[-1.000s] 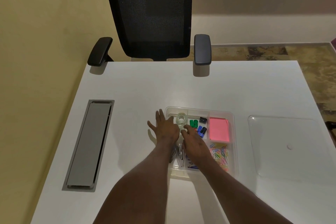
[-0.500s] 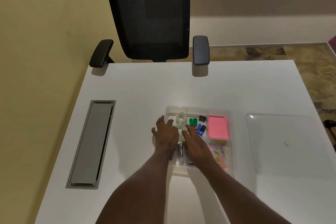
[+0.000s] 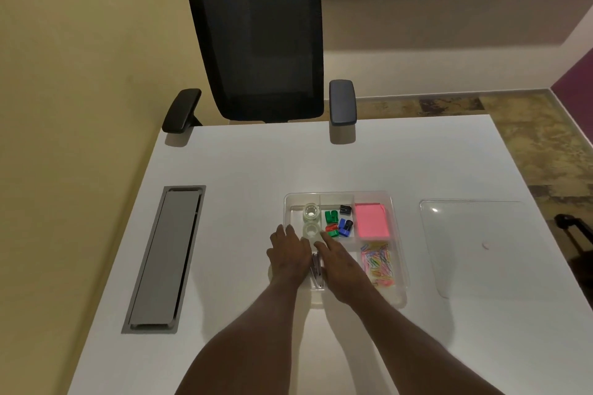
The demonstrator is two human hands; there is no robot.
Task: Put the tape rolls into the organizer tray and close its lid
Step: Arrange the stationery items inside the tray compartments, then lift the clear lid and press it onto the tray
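A clear organizer tray [image 3: 395, 221] lies on the white desk. In its far-left compartment stand two clear tape rolls, one at the back [image 3: 312, 212] and one closer to me [image 3: 311, 230]. My left hand [image 3: 288, 253] rests palm down over the tray's left edge and holds nothing. My right hand [image 3: 337, 261] lies flat over the tray's middle with its fingertips just short of the nearer roll, also empty. The clear lid [image 3: 475, 244] lies flat on the desk to the right of the tray, apart from it.
The tray also holds coloured clips [image 3: 338, 223], pink sticky notes [image 3: 372, 221], paper clips [image 3: 378, 263] and a stapler [image 3: 316, 269] between my hands. A grey cable hatch [image 3: 167, 256] is set into the desk at left. A black office chair [image 3: 256, 48] stands at the far edge.
Both hands have drawn back toward me, uncovering the nearer tape roll in the compartment. My left hand's fingers have come together. The view has tilted upward.
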